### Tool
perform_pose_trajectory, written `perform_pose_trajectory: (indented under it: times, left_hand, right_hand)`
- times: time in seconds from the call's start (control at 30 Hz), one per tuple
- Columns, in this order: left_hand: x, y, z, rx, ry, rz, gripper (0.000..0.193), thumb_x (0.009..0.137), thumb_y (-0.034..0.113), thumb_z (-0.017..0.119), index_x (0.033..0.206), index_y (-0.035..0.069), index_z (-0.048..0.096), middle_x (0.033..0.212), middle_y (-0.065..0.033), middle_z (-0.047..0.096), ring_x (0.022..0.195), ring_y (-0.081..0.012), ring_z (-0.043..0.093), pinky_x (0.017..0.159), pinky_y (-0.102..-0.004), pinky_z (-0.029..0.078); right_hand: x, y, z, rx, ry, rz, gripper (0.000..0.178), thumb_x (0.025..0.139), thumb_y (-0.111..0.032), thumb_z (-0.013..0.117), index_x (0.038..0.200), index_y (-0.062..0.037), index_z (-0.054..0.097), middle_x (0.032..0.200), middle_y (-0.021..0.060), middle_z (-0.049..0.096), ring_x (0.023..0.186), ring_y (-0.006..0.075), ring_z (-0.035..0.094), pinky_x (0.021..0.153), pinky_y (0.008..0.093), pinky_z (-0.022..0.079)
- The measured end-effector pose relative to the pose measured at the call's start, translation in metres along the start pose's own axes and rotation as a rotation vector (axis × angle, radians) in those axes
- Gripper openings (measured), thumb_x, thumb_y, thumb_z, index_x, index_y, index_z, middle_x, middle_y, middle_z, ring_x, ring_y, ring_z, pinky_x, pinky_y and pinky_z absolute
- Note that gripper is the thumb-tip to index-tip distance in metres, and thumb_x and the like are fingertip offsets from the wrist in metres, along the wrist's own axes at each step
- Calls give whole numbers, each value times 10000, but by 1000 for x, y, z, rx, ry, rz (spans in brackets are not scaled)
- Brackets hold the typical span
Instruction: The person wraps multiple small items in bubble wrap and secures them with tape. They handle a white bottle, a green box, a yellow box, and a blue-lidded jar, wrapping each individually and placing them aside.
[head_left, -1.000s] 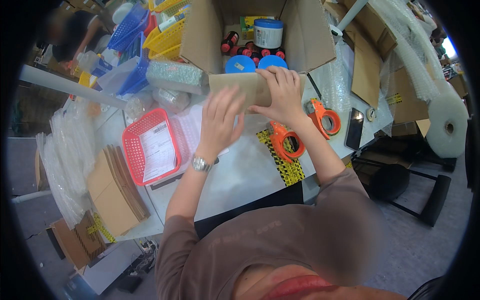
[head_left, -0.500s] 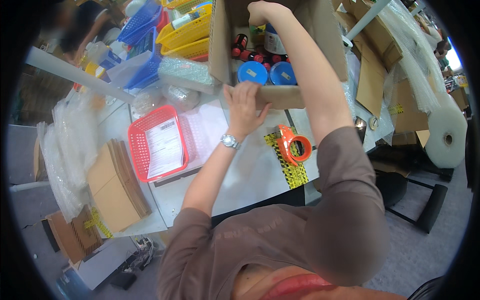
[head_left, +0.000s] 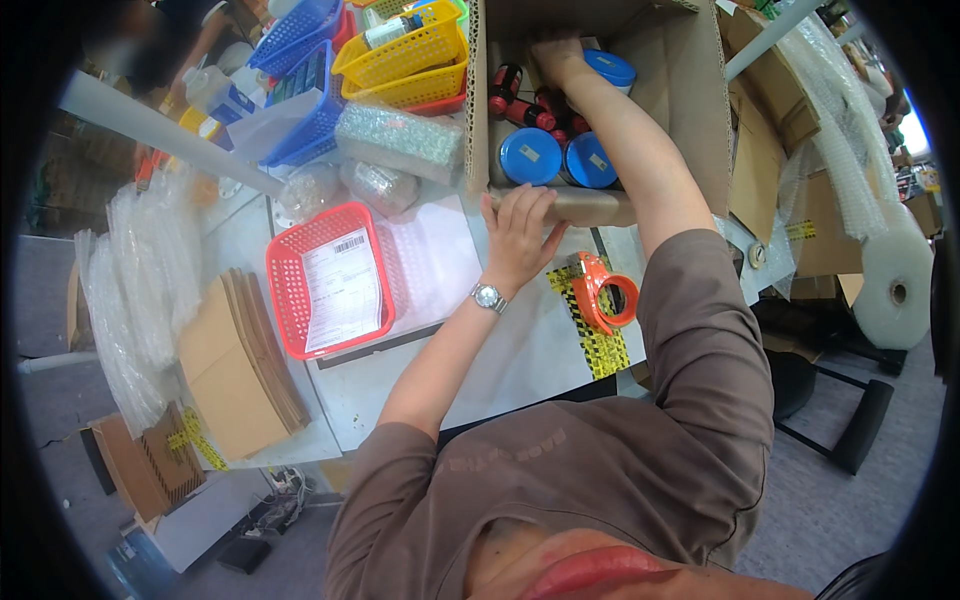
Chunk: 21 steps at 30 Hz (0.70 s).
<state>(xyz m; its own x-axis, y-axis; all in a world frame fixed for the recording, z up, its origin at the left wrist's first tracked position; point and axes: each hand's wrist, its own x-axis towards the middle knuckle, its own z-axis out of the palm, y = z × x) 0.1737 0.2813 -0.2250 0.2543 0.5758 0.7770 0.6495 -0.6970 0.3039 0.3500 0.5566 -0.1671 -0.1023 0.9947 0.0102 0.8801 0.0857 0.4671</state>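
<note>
A deep cardboard box (head_left: 690, 120) stands at the far side of the table. My left hand (head_left: 518, 238) grips its near edge, fingers over the rim and thumb spread to the right. Deep inside, my right hand (head_left: 558, 60) reaches to the far left part; its fingers are hidden. Right beside it is a blue-lidded jar (head_left: 610, 68). Two more jars, a left blue-lidded one (head_left: 530, 157) and a right blue-lidded one (head_left: 592, 160), stand by the near wall. Several small dark bottles with red caps (head_left: 505, 88) lie between the jars and my right hand.
An orange tape dispenser (head_left: 605, 295) lies near the box. Left of it are a red basket (head_left: 283, 310) with a printed sheet, flat cartons (head_left: 235, 375) and bubble-wrapped packs (head_left: 400, 140). Yellow baskets (head_left: 405, 50) and blue bins (head_left: 300, 110) stand farther back; a bubble-wrap roll (head_left: 895, 290) is at right.
My right hand has gone lower into the box, and the lid of the jar beside it now shows. My left hand stays on the near edge. The whole view has shifted slightly.
</note>
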Motion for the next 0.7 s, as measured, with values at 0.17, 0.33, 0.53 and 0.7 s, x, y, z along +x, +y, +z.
perform_pose_trajectory:
  times: [0.17,0.33,0.53,0.7]
  left_hand:
    - [-1,-3,1,22,9,2,652,716,290,826,1260,133,503,1237,-26,536,1222,-230,480,1167,-552,45]
    - [31,-3,-11,-23,-98,-14,714,697,321,828,1281,100,481,1257,-69,523,1252,-270,454,1149,-607,79]
    - [59,-3,-36,-77,-239,-16,715,771,417,738,1325,52,473,1347,-143,486,1341,-330,381,1137,-637,131]
    - [19,14,-101,-1740,-254,-805,840,940,685,370,1453,21,366,1491,-148,401,1371,-255,401,1140,-401,301]
  right_hand:
    - [-49,17,-89,481,131,108,849,610,-271,831,1361,-101,472,1282,146,583,1181,340,562,980,504,440]
    - [-112,36,-136,849,510,166,762,612,-327,824,1230,-77,454,1085,184,638,1040,371,615,867,469,523]
    - [-251,31,-160,1054,993,-305,828,562,-222,848,1309,-130,502,1332,137,552,1226,324,534,1025,537,397]
    - [-370,13,-113,912,980,-672,570,702,-177,771,1226,-231,556,1384,76,530,1282,286,492,1055,504,373]
